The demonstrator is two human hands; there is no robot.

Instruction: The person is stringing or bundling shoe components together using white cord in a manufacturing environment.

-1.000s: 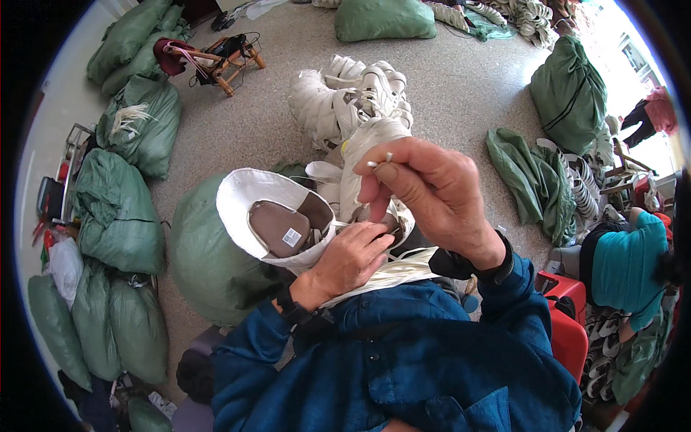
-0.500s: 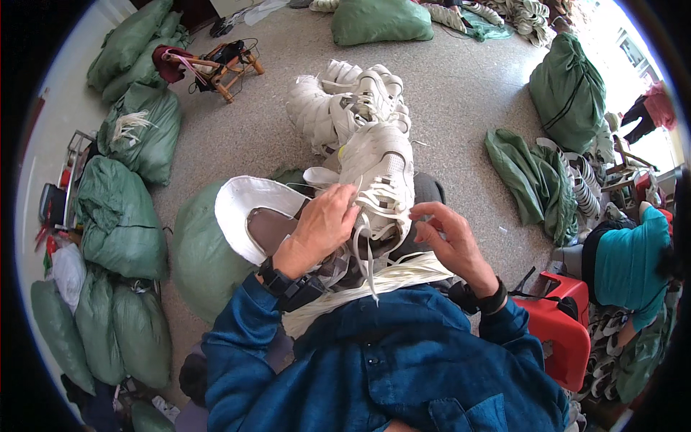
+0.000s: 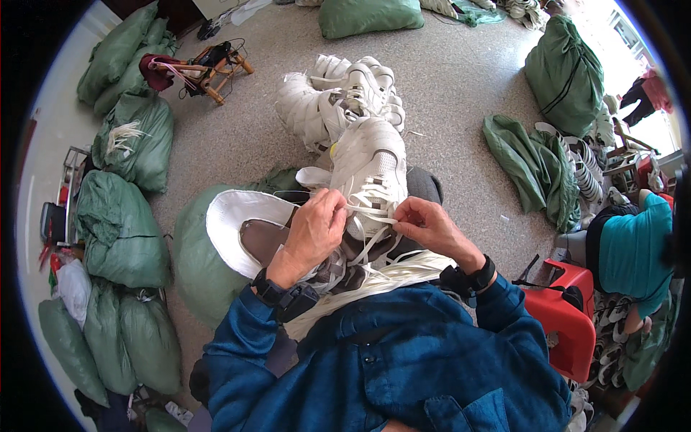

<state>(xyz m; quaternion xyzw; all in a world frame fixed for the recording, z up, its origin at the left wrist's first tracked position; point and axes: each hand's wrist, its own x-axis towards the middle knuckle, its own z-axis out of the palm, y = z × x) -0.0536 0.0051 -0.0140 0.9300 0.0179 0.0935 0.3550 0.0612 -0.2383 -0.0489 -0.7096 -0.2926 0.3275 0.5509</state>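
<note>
A white shoe upper (image 3: 366, 147) lies over my lap with its lacing toward me. Flat cream shoelace (image 3: 374, 193) crosses its eyelets, and loose ends hang over the opening. My left hand (image 3: 320, 225) is closed, thumb and finger pinching the shoelace at the upper's left edge. Opposite it, my right hand (image 3: 430, 229) pinches the shoelace at the right edge. Beside my left hand is another upper (image 3: 227, 216) with a white rim and brown lining. A bundle of cream laces (image 3: 417, 272) lies across my lap, and a stack of white uppers (image 3: 302, 111) stretches out ahead.
Full green sacks (image 3: 119, 227) line the left side. A wooden stool (image 3: 216, 75) stands at the far left. At right are a slack green sack (image 3: 522, 162), a red plastic chair (image 3: 568, 317) and a person in a teal top (image 3: 637, 241) beside several shoe uppers.
My right hand has moved left onto the shoelace and closed on it; before, its fingers were at the upper's edge. My left hand has shifted slightly toward the lacing. The view has moved slightly.
</note>
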